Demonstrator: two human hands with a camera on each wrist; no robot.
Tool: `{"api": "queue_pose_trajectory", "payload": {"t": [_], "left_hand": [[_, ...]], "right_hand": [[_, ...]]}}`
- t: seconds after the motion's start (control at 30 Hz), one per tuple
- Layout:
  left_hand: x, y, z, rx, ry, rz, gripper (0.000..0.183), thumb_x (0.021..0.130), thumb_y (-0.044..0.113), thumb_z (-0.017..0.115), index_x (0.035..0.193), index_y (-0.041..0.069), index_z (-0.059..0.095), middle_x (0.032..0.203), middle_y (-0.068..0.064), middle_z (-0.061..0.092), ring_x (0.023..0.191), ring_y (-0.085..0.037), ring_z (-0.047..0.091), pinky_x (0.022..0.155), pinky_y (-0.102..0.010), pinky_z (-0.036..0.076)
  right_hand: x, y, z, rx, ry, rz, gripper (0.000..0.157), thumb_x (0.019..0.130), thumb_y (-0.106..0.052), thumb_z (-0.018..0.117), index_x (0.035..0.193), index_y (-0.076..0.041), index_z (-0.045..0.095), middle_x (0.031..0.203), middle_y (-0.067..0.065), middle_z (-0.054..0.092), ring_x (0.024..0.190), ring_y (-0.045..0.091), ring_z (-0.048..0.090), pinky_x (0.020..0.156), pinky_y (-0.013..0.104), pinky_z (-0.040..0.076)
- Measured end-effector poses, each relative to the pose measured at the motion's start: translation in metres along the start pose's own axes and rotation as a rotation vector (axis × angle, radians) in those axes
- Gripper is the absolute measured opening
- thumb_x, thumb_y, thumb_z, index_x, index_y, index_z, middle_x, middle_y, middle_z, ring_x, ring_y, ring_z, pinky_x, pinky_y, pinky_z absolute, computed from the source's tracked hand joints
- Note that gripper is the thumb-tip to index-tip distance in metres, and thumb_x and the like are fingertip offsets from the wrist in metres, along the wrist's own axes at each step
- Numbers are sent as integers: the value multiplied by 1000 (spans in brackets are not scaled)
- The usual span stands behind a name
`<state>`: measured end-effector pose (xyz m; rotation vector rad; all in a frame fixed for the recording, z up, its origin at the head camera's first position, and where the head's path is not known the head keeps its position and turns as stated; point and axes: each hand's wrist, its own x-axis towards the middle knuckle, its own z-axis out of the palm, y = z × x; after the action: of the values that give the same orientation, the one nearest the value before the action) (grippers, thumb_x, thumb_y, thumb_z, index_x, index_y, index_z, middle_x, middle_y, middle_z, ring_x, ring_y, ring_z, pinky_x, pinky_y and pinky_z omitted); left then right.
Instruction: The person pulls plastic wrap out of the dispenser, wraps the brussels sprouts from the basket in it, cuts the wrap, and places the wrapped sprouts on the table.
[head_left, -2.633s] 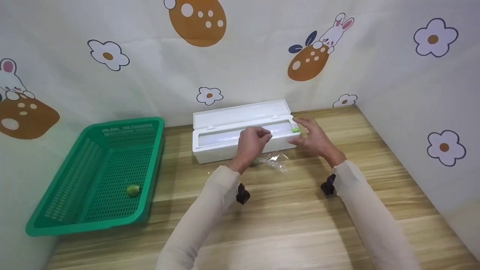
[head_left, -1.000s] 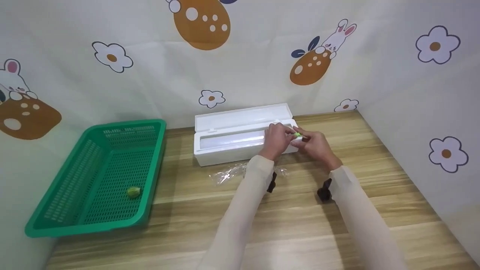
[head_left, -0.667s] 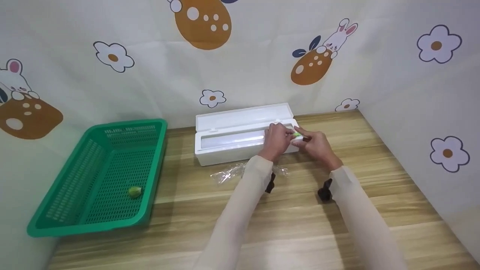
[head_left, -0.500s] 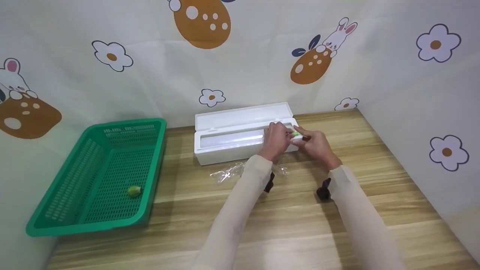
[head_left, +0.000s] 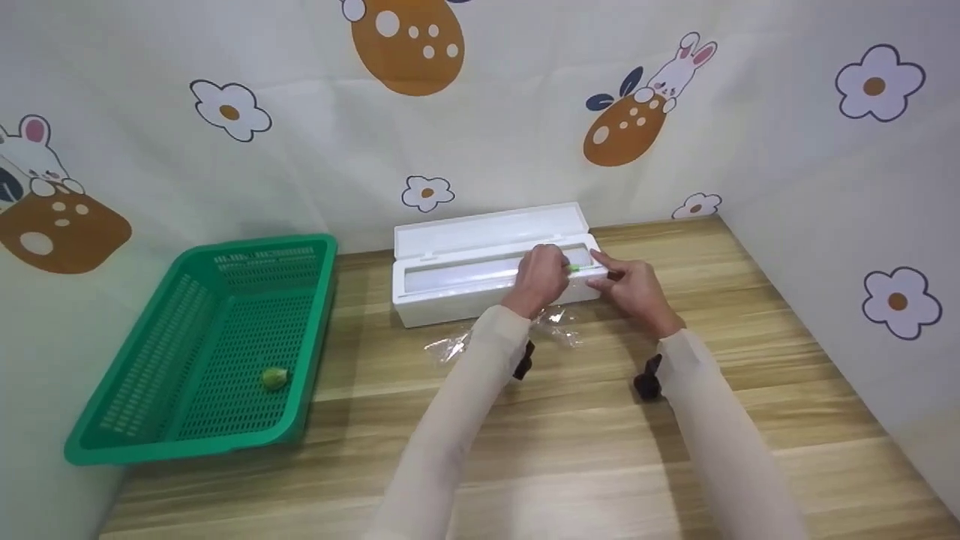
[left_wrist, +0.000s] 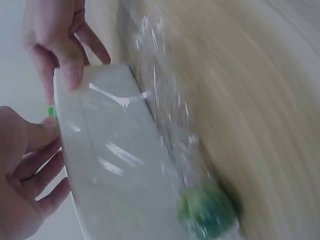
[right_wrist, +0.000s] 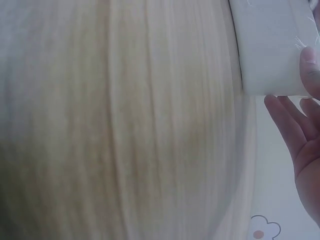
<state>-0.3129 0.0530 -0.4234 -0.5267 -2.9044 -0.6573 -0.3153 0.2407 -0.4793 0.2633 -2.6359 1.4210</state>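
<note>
A long white cling film dispenser (head_left: 435,307) stands by the wall with its lid up and a film roll inside. My left hand (head_left: 538,276) pinches the small green cutter slider (head_left: 573,268) on its front edge. My right hand (head_left: 636,291) grips the dispenser's right end, thumb on the front face in the left wrist view. Clear cling film (left_wrist: 162,85) hangs over the front and lies crumpled on the table. Under the film in the left wrist view is a round green vegetable (left_wrist: 205,210), hidden behind my left arm in the head view.
A green plastic basket (head_left: 309,375) stands on the left of the wooden table (head_left: 585,457), with one small green vegetable (head_left: 274,378) in it. A patterned cloth wall (head_left: 510,142) rises behind the dispenser, and another closes the right side.
My left hand has gone from above the roll to the slider at the right end, then drawn it a little left along the edge. My right hand has stayed at the dispenser's right end.
</note>
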Motion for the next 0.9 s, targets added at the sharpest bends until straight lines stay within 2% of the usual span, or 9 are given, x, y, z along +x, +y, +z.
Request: {"api": "queue_pose_trajectory", "payload": {"t": [0.1, 0.17, 0.23, 0.33, 0.4, 0.57, 0.73, 0.83, 0.9], "left_hand": [[-7, -17, -8, -6, -8, 32, 45, 94, 7, 63, 54, 16, 45, 62, 2, 53, 66, -15, 51, 66, -31, 49], [-12, -28, -14, 12, -1, 54, 43, 95, 10, 63, 55, 15, 50, 61, 1, 56, 66, -16, 53, 69, -33, 51], [-18, -39, -20, 40, 14, 70, 38, 96, 13, 64, 59, 13, 59, 65, -2, 62, 70, -20, 58, 76, -38, 54], [-28, -54, -31, 58, 23, 64, 27, 95, 14, 65, 68, 9, 70, 78, -8, 71, 83, -27, 64, 85, -47, 53], [-35, -64, -38, 64, 14, 55, 27, 95, 14, 66, 70, 5, 71, 80, -11, 71, 88, -30, 64, 87, -49, 51], [-54, -88, -57, 102, -2, 25, 27, 94, 12, 66, 69, 3, 69, 82, -13, 70, 90, -32, 63, 89, -51, 48], [-72, -112, -74, 155, 11, -10, 23, 93, 7, 64, 71, 5, 72, 90, -13, 71, 95, -35, 63, 96, -56, 46], [-83, -128, -82, 175, 38, -21, 19, 92, 9, 66, 76, 6, 75, 89, -13, 71, 96, -34, 64, 96, -57, 47], [-91, -139, -85, 178, 59, -11, 15, 91, 8, 67, 80, 7, 77, 88, -12, 72, 95, -34, 65, 94, -56, 48]], "right_hand": [[1, 1, -1, 3, 6, -7, 50, 84, -15, 80, 131, -12, 63, 138, 10, 58, 124, 26, 61, 102, 35, 51], [1, 2, -1, 6, 1, -12, 50, 84, -15, 80, 132, -12, 63, 138, 11, 58, 129, 27, 58, 107, 38, 48], [1, 3, 0, 4, -2, -11, 51, 84, -16, 80, 132, -13, 63, 139, 11, 58, 128, 26, 59, 104, 33, 50], [1, 3, 0, -9, -4, -1, 52, 85, -19, 80, 133, -15, 62, 140, 11, 57, 124, 27, 60, 92, 23, 53], [1, 3, 1, -14, 1, 11, 52, 84, -20, 80, 133, -17, 62, 141, 12, 56, 123, 27, 61, 90, 21, 52], [-1, 4, 2, -18, 1, 12, 52, 85, -17, 79, 134, -15, 62, 141, 14, 54, 124, 26, 59, 101, 34, 51], [-2, 4, 2, -30, 3, -6, 51, 86, -14, 79, 134, -13, 61, 140, 14, 54, 116, 23, 60, 99, 35, 50], [-1, 4, 2, -28, 5, -24, 51, 86, -14, 78, 134, -12, 61, 140, 15, 53, 124, 25, 59, 108, 41, 46], [-1, 4, 3, -28, 7, -28, 51, 86, -15, 79, 134, -12, 61, 140, 16, 53, 127, 28, 58, 109, 44, 46]]}}
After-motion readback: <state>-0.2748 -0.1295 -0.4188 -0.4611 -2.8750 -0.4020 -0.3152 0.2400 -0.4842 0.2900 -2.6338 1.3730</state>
